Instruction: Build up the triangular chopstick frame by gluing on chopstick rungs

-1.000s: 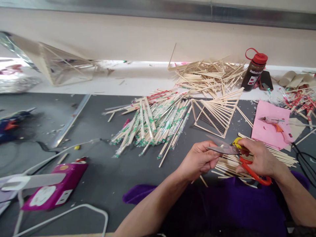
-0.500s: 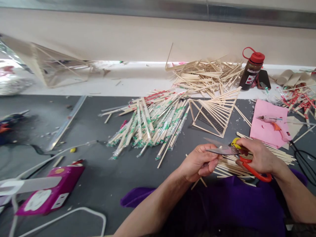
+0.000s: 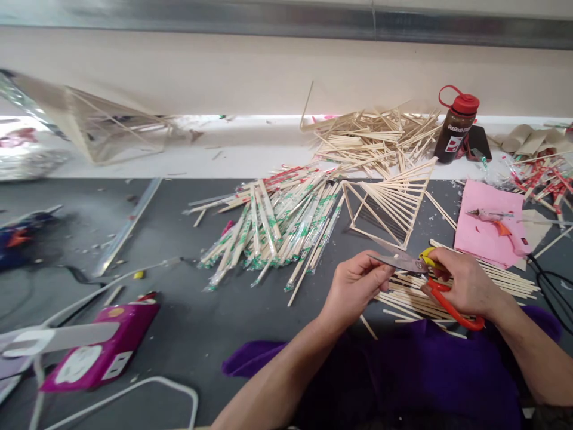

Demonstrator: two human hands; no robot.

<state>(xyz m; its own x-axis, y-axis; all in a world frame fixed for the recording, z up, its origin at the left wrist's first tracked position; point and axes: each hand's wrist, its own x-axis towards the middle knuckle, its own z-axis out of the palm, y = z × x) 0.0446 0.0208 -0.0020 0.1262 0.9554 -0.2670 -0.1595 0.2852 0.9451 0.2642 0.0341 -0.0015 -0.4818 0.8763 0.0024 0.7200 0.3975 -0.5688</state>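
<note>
My right hand (image 3: 470, 283) is closed round the yellow and orange handles of the scissors (image 3: 400, 261), whose blades point left and stand partly apart. At the blade tips, my left hand (image 3: 356, 286) is closed in a pinch; what its fingers hold is too small or hidden to make out. Loose wooden sticks (image 3: 416, 301) lie under and beside the scissors. Just beyond them stands a frame of glued sticks (image 3: 394, 203) with a fanned, twisted face. Left of it lies a heap of wrapped chopsticks (image 3: 277, 227).
Glue gun (image 3: 496, 218) on pink paper (image 3: 474, 239) at right, its black cord trailing. Behind are a stick pile (image 3: 376, 137) and a dark bottle (image 3: 452, 134) with red lid. At left: magenta box (image 3: 102, 346), white cable (image 3: 170, 382), clear strip (image 3: 129, 227).
The fingers of my left hand have drawn closer together and the hand has moved slightly left. The scissors have shifted slightly left and up. The view has turned a little.
</note>
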